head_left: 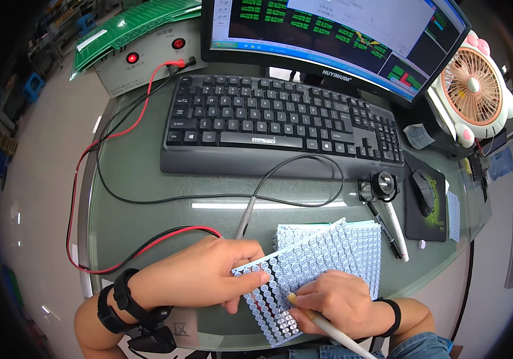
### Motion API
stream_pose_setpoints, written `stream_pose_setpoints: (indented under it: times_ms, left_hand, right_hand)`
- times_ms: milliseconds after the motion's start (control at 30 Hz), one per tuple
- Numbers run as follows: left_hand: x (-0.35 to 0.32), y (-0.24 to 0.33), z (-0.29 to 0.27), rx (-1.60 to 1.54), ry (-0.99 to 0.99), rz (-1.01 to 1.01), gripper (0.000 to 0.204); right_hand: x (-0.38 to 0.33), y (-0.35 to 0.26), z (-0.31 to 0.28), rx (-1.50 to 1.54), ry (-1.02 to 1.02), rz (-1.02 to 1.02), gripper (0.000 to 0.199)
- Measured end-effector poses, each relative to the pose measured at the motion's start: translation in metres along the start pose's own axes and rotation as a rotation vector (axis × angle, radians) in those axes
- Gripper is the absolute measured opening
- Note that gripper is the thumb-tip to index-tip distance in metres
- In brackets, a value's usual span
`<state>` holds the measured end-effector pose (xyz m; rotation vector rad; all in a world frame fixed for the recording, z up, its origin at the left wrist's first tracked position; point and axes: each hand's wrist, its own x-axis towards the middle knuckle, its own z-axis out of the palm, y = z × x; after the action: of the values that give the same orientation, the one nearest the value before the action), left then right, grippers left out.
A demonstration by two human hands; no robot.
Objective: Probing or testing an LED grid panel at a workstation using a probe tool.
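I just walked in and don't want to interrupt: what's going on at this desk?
A person's left hand pinches a pale sheet patterned with small round shapes, askew over a stack of similar sheets. Their right hand holds a white-handled tool, its yellowish tip at the sheet; contact is hard to confirm. Below the tip, some shapes look shiny silver.

Behind the keyboard [262, 110], a lit monitor [328, 24]; left of the keyboard and farther back, a box [148, 75] under green sheets [131, 27]; right of the keyboard, a mouse [422, 194] on a pad [427, 228] and, farther back, a fan [473, 85].
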<state>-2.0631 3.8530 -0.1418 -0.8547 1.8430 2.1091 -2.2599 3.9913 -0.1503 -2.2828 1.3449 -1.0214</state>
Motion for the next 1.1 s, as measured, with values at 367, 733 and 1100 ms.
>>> stream_pose_setpoints:
  times_ms: [367, 733, 1100]
  left_hand:
    - [0.0003, -0.0044, 0.0022, -0.001, 0.011, 0.052, 0.026]
    - [0.0026, -0.0034, 0.0025, 0.013, 0.015, 0.045, 0.027]
    - [-0.0006, -0.002, 0.0001, 0.017, -0.011, 0.015, 0.021]
  right_hand:
    - [-0.0017, -0.0005, 0.0019, -0.032, 0.017, -0.014, 0.021]
    - [-0.0022, 0.0011, 0.0007, -0.005, 0.019, 0.005, 0.021]
    - [-0.0011, -0.0006, 0.0001, 0.054, 0.037, 0.073, 0.022]
